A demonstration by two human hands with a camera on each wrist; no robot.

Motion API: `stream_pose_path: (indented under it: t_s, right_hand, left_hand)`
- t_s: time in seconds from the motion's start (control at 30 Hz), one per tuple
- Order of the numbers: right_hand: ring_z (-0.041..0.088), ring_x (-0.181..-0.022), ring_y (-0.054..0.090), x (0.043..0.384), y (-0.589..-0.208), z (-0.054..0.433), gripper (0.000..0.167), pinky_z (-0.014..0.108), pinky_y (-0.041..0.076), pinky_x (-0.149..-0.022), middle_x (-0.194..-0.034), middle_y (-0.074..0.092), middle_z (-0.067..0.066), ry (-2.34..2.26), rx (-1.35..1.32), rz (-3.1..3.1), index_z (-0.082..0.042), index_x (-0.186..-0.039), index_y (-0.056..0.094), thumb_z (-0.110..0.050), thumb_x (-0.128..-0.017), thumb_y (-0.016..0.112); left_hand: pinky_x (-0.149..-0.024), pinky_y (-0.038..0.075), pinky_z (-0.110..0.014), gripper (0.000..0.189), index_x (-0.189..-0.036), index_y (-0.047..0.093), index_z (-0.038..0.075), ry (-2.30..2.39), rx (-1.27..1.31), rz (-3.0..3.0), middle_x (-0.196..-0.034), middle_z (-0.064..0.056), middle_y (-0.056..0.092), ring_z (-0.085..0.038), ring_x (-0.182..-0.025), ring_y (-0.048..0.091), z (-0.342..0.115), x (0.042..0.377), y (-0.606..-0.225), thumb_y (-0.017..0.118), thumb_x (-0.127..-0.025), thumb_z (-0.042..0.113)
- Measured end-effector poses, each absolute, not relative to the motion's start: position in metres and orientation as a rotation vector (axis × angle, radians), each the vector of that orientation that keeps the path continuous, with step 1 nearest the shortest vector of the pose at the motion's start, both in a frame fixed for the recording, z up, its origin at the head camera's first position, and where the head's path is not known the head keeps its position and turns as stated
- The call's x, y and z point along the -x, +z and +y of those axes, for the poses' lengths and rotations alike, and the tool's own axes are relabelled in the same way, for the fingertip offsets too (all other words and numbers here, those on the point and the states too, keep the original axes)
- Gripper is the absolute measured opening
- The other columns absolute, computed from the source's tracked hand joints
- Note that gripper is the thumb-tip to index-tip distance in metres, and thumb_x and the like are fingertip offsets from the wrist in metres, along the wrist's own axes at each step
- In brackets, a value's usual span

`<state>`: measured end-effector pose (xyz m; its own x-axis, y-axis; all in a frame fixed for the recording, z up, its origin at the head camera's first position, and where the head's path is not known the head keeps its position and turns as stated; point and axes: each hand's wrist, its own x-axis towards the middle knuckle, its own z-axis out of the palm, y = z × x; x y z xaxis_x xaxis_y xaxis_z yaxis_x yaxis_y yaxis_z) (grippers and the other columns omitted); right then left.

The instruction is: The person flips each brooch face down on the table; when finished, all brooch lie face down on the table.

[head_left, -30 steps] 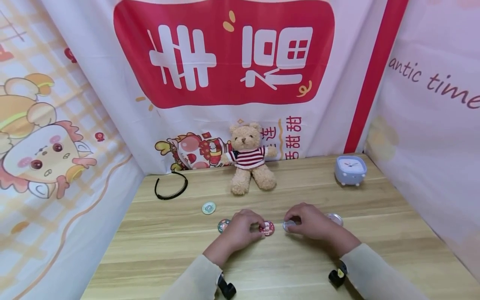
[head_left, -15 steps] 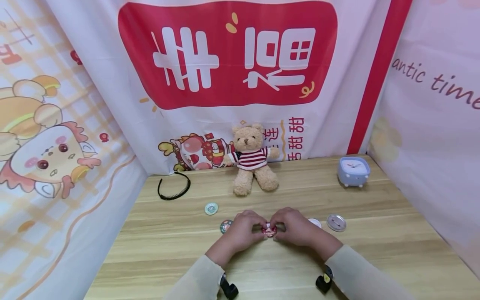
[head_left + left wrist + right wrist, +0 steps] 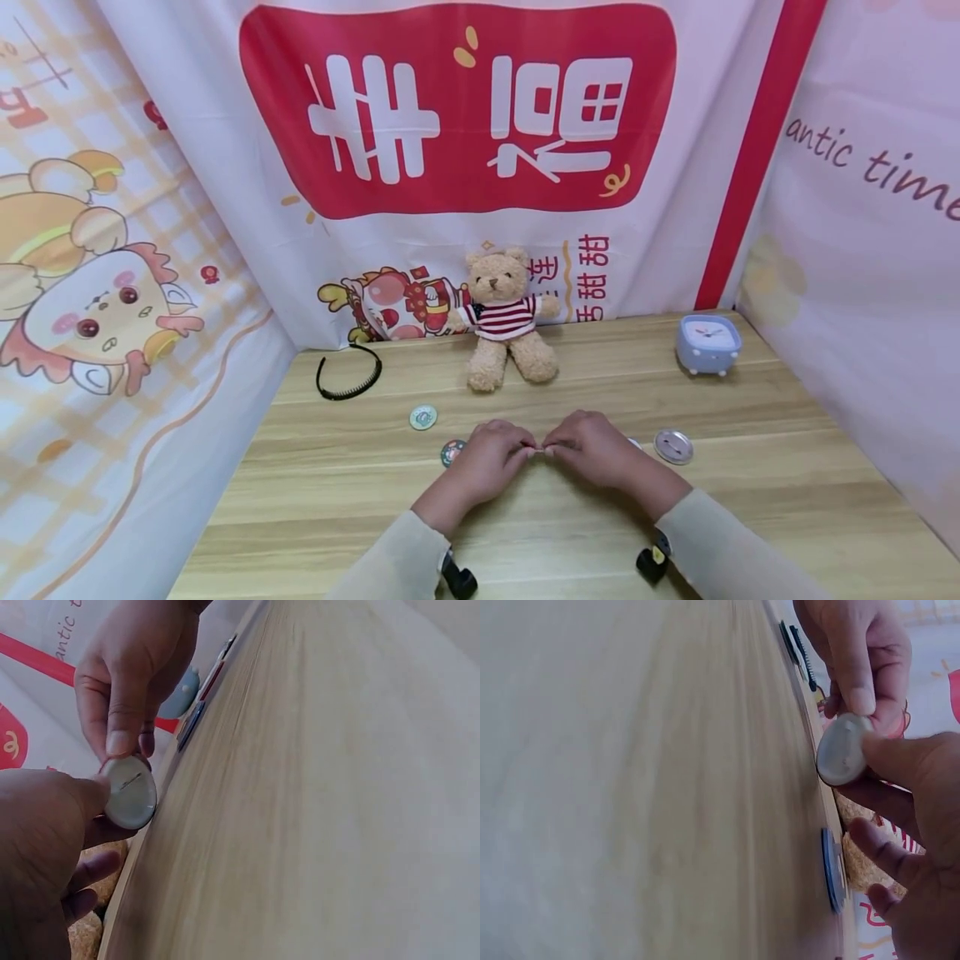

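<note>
Both hands pinch one round pin badge [image 3: 131, 801] between them, low over the table. In the wrist views its pale back with the pin faces the cameras, while in the head view only a thin edge shows between the fingertips. My left hand [image 3: 491, 462] grips its left side with thumb and fingers. On the opposite side, my right hand [image 3: 592, 454] holds it with thumb and forefinger, other fingers spread loosely in the right wrist view. A dark patterned badge [image 3: 452, 452] lies beside the left hand, and a pale badge [image 3: 635, 443] is mostly hidden behind the right hand.
Farther right lies a silver badge, pin side up [image 3: 673, 447]. A mint badge [image 3: 423, 417] is at the left, with a black headband [image 3: 348, 394] beyond it. A teddy bear [image 3: 501, 321] sits against the back cloth; a blue clock [image 3: 708, 346] stands at the back right.
The right hand let go of a pale badge on the table and moved left to the red badge beside the left hand. Together they have tipped the badge up, hiding its red face.
</note>
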<state>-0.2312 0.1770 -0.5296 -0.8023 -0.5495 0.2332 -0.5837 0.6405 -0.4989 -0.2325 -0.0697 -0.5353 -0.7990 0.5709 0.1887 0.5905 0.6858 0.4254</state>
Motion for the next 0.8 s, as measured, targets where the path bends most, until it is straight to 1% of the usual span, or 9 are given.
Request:
stream_pose_path:
  t_s: [0.1, 0.23, 0.3, 0.37, 0.43, 0.5, 0.63, 0.8]
  right_hand:
    - [0.011, -0.100, 0.072, 0.231, -0.527, 0.176, 0.016, 0.047, 0.057, -0.098, -0.105, 0.082, -0.013, 0.889, -0.928, -2.747, -0.023, -0.112, 0.087, -0.016, -0.104, 0.075]
    - [0.012, -0.099, 0.073, 0.230, -0.526, 0.173, 0.017, 0.050, 0.057, -0.098, -0.104, 0.082, -0.010, 0.909, -0.818, -2.765, -0.022, -0.111, 0.086, -0.012, -0.102, 0.076]
    - [0.011, -0.097, 0.071, 0.230, -0.527, 0.172, 0.016, 0.047, 0.058, -0.095, -0.101, 0.081, -0.011, 0.932, -0.751, -2.797, -0.024, -0.109, 0.085, -0.012, -0.102, 0.076]
    - [0.009, -0.095, 0.070, 0.231, -0.527, 0.171, 0.015, 0.041, 0.060, -0.091, -0.099, 0.078, -0.011, 0.960, -0.683, -2.835, -0.025, -0.106, 0.082, -0.012, -0.102, 0.077]
    - [0.007, -0.094, 0.069, 0.231, -0.528, 0.171, 0.015, 0.036, 0.060, -0.087, -0.098, 0.076, -0.013, 0.990, -0.638, -2.869, -0.027, -0.103, 0.078, -0.012, -0.102, 0.077]
    - [0.006, -0.094, 0.069, 0.232, -0.529, 0.171, 0.016, 0.033, 0.060, -0.087, -0.097, 0.074, -0.013, 1.020, -0.615, -2.896, -0.029, -0.102, 0.074, -0.013, -0.102, 0.077]
    - [0.007, -0.094, 0.066, 0.232, -0.531, 0.172, 0.019, 0.033, 0.058, -0.087, -0.098, 0.072, -0.014, 1.044, -0.653, -2.930, -0.030, -0.101, 0.072, -0.015, -0.098, 0.082]
    - [0.011, -0.095, 0.062, 0.232, -0.533, 0.172, 0.025, 0.031, 0.053, -0.086, -0.103, 0.072, -0.015, 1.006, -0.784, -2.917, -0.029, -0.101, 0.073, -0.019, -0.088, 0.093]
  left_hand:
    - [-0.117, 0.047, -0.044, 0.015, -0.119, 0.075, 0.028, -0.741, 0.961, -2.819, -0.117, 0.013, 0.078, -0.014, -0.121, 0.068, -0.067, 0.234, -0.538, 0.063, -0.112, 0.034]
    - [-0.113, 0.049, -0.045, 0.008, -0.117, 0.069, 0.027, -0.769, 0.929, -2.766, -0.111, 0.011, 0.077, -0.012, -0.113, 0.070, -0.064, 0.236, -0.542, 0.068, -0.109, 0.029]
    - [-0.111, 0.050, -0.044, 0.008, -0.114, 0.067, 0.026, -0.773, 0.930, -2.742, -0.107, 0.011, 0.076, -0.011, -0.108, 0.070, -0.064, 0.237, -0.544, 0.072, -0.107, 0.026]
    - [-0.109, 0.051, -0.043, 0.010, -0.112, 0.068, 0.026, -0.767, 0.937, -2.728, -0.104, 0.011, 0.075, -0.010, -0.106, 0.068, -0.064, 0.237, -0.545, 0.075, -0.105, 0.024]
    - [-0.109, 0.051, -0.042, 0.011, -0.111, 0.071, 0.026, -0.763, 0.944, -2.731, -0.106, 0.011, 0.074, -0.011, -0.107, 0.067, -0.064, 0.237, -0.545, 0.078, -0.103, 0.024]
    - [-0.110, 0.051, -0.042, 0.014, -0.112, 0.072, 0.026, -0.761, 0.946, -2.741, -0.110, 0.012, 0.075, -0.011, -0.111, 0.067, -0.064, 0.238, -0.546, 0.080, -0.101, 0.024]
    - [-0.112, 0.050, -0.043, 0.017, -0.114, 0.074, 0.027, -0.784, 0.933, -2.783, -0.119, 0.012, 0.077, -0.012, -0.118, 0.067, -0.064, 0.238, -0.546, 0.083, -0.099, 0.025]
    - [-0.109, 0.050, -0.039, 0.020, -0.113, 0.076, 0.028, -0.804, 0.938, -2.823, -0.116, 0.014, 0.076, -0.010, -0.114, 0.065, -0.066, 0.237, -0.545, 0.086, -0.096, 0.032]
